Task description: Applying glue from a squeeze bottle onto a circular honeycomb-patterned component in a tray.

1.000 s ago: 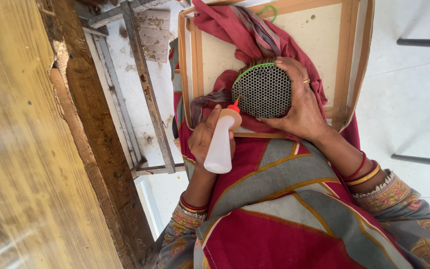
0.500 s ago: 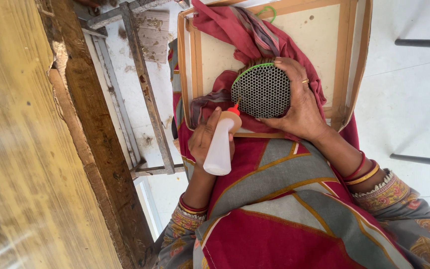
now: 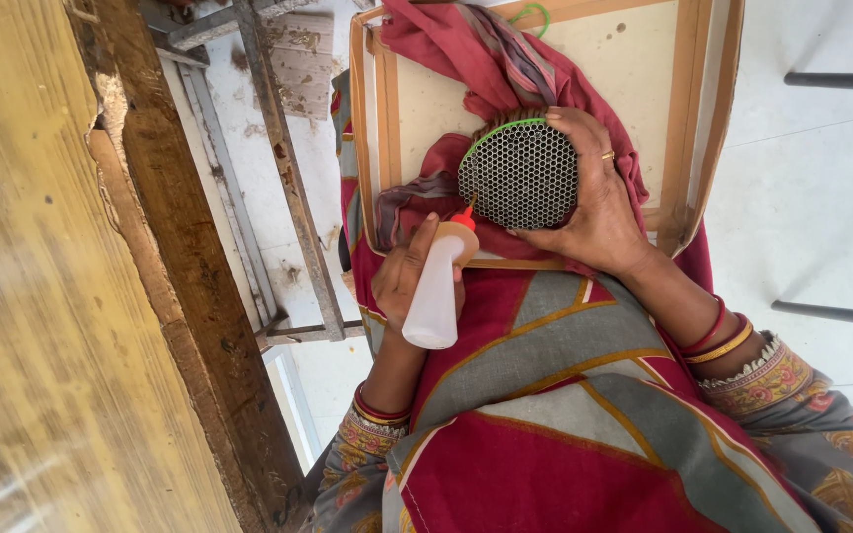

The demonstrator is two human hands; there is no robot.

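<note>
Two hands work over a wooden tray on the lap: one holds a squeeze bottle, the other a round honeycomb disc.

The left hand [image 3: 402, 281] is wrapped around a white squeeze bottle [image 3: 433, 294], fingers pressed closed on its body, with the red nozzle [image 3: 464, 215] tipped up toward the lower left rim of the honeycomb disc [image 3: 520, 176], touching it or just short of it. The right hand [image 3: 599, 202] cups that dark, green-edged disc from its right side, fingers curled over the rim and a ring showing on one finger. The disc sits near the tray's [image 3: 688, 118] lower edge, on a bunched red cloth [image 3: 466, 59] that trails to the tray's top left corner. A worn wooden beam [image 3: 180, 276] runs along the left.
</note>
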